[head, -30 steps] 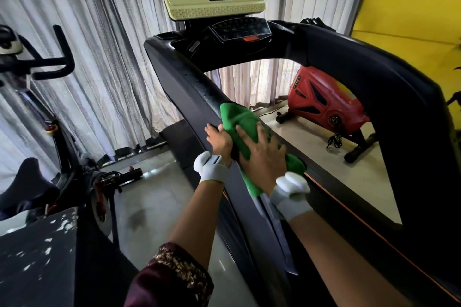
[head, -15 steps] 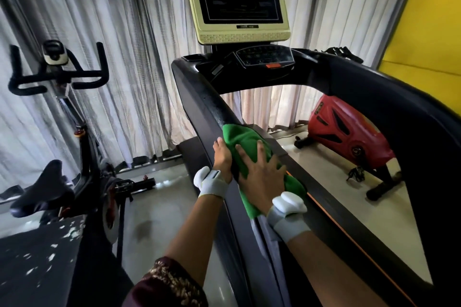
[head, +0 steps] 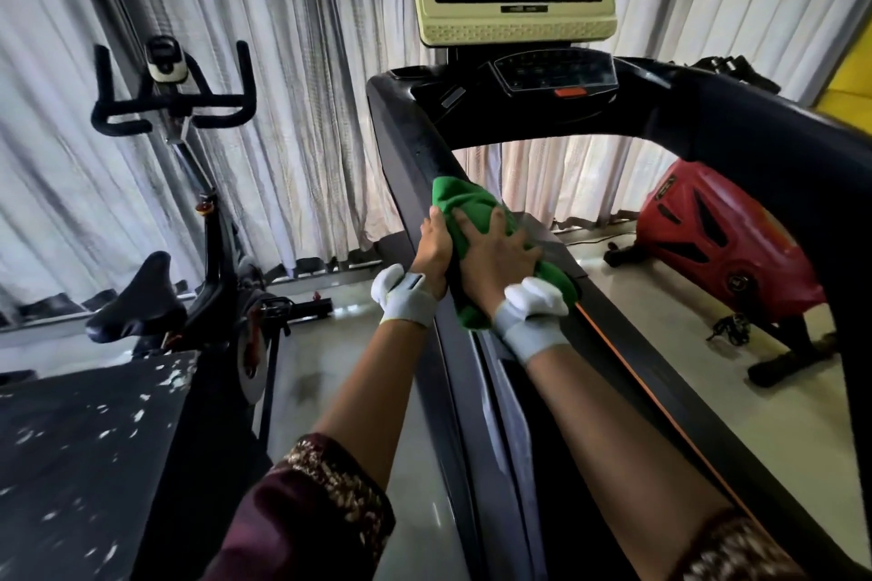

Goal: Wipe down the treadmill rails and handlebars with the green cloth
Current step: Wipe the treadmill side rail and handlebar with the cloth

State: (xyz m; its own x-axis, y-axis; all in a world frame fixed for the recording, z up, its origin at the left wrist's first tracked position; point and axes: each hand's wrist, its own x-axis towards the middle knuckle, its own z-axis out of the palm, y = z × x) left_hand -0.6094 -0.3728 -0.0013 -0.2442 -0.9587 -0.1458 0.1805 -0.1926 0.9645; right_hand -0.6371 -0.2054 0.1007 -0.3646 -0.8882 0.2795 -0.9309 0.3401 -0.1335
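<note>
The right hand point(head: 500, 250) lies flat, fingers spread, pressing the green cloth point(head: 476, 208) onto the left rail point(head: 420, 146). The left hand point(head: 434, 245) curls around the rail just beside it. Uneven pressure could bunch the cloth, leaving streaks toward the console point(head: 552, 76) ahead.

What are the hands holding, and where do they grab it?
The right hand presses flat on the middle of the green cloth. The left hand grips the treadmill rail beside its left edge.
</note>
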